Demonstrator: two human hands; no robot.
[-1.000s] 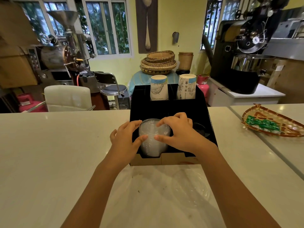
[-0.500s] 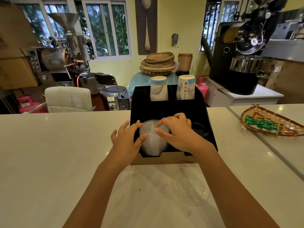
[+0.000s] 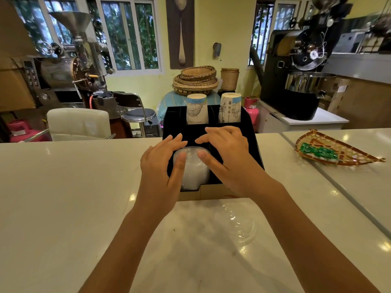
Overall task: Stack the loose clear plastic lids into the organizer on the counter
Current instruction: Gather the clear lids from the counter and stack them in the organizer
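A black organizer (image 3: 252, 137) stands on the white counter ahead of me. Its front left slot holds a stack of clear plastic lids (image 3: 195, 170). My left hand (image 3: 161, 163) rests on the stack's left side, thumb laid down its face. My right hand (image 3: 227, 157) rests on its right side, fingers spread over the top and thumb touching the front. Neither hand is lifting a lid. One loose clear lid (image 3: 240, 224) lies flat on the counter in front of the organizer, between my forearms. Two stacks of paper cups (image 3: 196, 109) stand upside down in the rear slots.
A woven tray (image 3: 336, 148) with green packets lies on the counter at the right, beyond a seam in the countertop. Behind the counter are a white chair (image 3: 78, 123), a stool, baskets and two coffee roasters.
Both hands have slid up over the lid stack; the fingers now spread across its top and the thumbs lie on its face. The loose lid has stayed put.
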